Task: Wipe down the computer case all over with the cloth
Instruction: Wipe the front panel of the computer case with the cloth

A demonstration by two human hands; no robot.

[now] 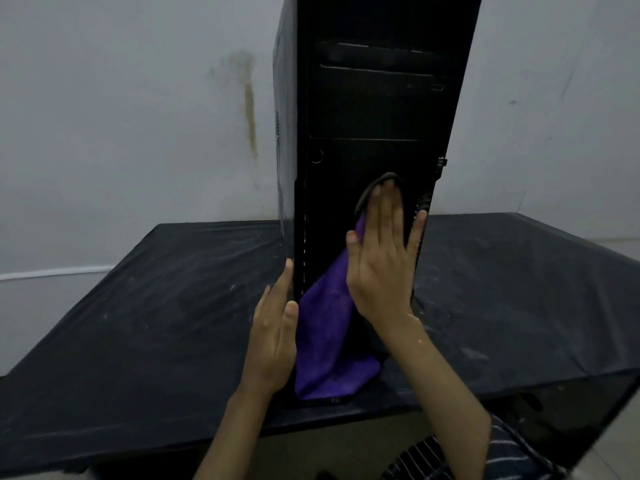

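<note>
Left hand, fingers straight, braces the left front edge of the computer case. Right hand, flat and unclenched, presses the purple cloth against the lower front panel. The tall case stands upright near the counter edge, so a hard push could tip or skid it. Its panels are closed and the contents unseen.
</note>
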